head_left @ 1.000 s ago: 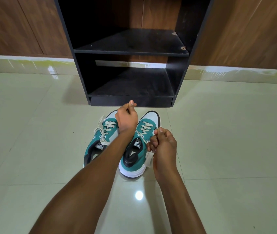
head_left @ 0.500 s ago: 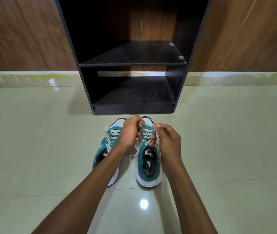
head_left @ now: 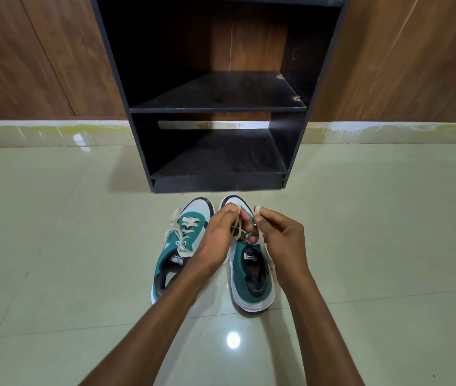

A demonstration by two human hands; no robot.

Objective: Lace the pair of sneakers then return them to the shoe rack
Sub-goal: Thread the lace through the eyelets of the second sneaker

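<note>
At the centre of the frame, both hands pinch the cream lace (head_left: 238, 228) over the right sneaker (head_left: 249, 270): the left hand (head_left: 215, 240) and the right hand (head_left: 282, 238) each close their fingers on a strand. The left sneaker (head_left: 178, 246), teal and white, sits just beside it with its lace tied, both on the tiled floor (head_left: 54, 260) before the black shoe rack (head_left: 218, 110)

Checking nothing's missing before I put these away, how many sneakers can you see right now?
2. The left sneaker sits on the floor, laces tied. The right sneaker is beside it, its lace held by the left hand and right hand. The shoe rack shows none.
</note>
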